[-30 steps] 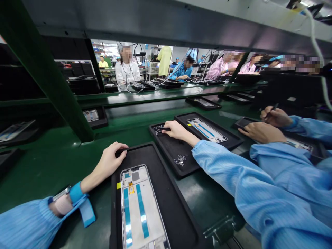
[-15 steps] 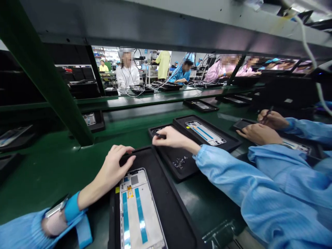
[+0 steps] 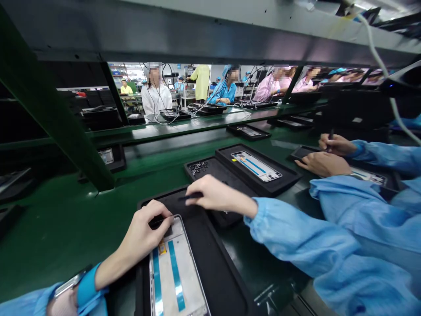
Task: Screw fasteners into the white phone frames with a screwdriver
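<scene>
A phone frame with a white back and blue strips (image 3: pixel 174 272) lies in a black tray (image 3: pixel 210 267) right in front of me. My left hand (image 3: pixel 141 230) rests at the frame's top end, its fingers pinching a small dark piece (image 3: pixel 159 221). My right hand (image 3: pixel 215 195) hangs above the tray's upper part, shut on a slim black tool (image 3: pixel 190 197). Its tip points left, apart from the frame. A blue strap (image 3: pixel 88 286) circles my left wrist.
Beyond my hands lie a black tray with loose dark screws (image 3: pixel 198 168) and a tray holding another phone frame (image 3: pixel 255 166). A co-worker's hands (image 3: pixel 324 163) work at the right, one holding a pen. A green steel upright (image 3: pixel 62 118) stands at the left.
My left hand has moved from the tray's edge onto the frame's top end. My right hand has moved from the screw tray toward me, carrying the tool.
</scene>
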### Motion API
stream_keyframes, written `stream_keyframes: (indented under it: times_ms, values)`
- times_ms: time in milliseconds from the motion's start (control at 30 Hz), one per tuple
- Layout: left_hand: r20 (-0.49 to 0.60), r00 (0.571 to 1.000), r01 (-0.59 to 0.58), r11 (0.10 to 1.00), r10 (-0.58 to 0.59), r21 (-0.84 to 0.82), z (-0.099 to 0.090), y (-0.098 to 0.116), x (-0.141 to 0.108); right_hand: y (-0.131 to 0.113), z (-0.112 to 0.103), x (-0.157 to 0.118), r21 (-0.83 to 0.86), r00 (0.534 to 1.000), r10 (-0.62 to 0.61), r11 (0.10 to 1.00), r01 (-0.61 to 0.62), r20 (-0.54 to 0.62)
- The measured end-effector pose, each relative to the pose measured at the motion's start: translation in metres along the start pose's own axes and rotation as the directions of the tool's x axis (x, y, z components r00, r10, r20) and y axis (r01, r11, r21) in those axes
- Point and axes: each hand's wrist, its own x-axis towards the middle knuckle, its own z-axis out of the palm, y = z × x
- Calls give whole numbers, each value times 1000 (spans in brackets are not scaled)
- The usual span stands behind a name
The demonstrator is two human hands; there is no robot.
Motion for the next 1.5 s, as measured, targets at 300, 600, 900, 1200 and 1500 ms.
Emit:
stream_keyframes:
  times_ms: [300, 600, 900, 1200, 1500]
  values:
    - [16, 999, 43, 999, -42, -32, -3, -2, 1, 92, -45, -25, -216, 866, 483, 838, -500, -130]
    - [-19, 999, 49, 996, -50, -76, -1, -7, 2, 99, -38, -26, -152, 893, 449, 881, -447, -22]
    - [6, 986, 164, 972, -165, -171, -6, -5, 6, 99, -37, -27, -245, 944, 330, 915, -321, -8]
    - [119, 982, 178, 944, -150, -278, -2, 9, 6, 83, -44, -29, -51, 952, 271, 959, -280, -142]
    - [210, 960, 259, 871, -185, -418, 15, 34, -8, 17, -8, -26, 924, 963, 269, 360, -125, 26]
